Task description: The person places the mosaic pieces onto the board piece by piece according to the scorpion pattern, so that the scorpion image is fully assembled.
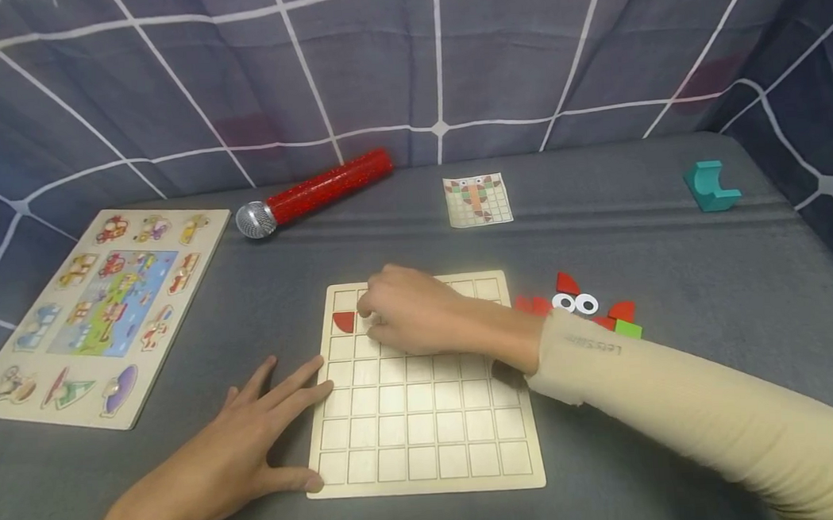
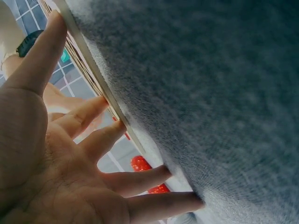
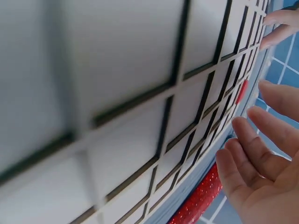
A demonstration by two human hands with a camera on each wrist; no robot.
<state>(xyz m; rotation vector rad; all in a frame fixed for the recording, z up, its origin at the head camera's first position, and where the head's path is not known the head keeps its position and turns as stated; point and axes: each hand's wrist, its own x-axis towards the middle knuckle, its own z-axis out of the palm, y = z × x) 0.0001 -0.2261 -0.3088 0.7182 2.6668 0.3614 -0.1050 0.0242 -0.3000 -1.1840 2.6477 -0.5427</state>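
Observation:
A pale wooden grid board (image 1: 392, 428) lies flat on the grey cloth. One red quarter-circle piece (image 1: 345, 322) sits in a cell near its upper left corner. The left hand (image 1: 231, 446) is spread along the board's left edge, thumb and some fingertips touching it; two other fingers rest on the cloth in the left wrist view. Over the upper part of the board hovers the right hand (image 1: 416, 312), just right of the red piece. Its fingers (image 3: 261, 147) are loosely bent, with nothing visible between them in the right wrist view.
Right of the board lie several red pieces (image 1: 622, 311), a green square (image 1: 628, 329) and two eye discs (image 1: 586, 304), partly behind the sleeve. A pattern card (image 1: 477, 200), a red microphone (image 1: 329, 187) and a teal block (image 1: 709, 188) are farther back. A picture puzzle (image 1: 112, 310) lies left.

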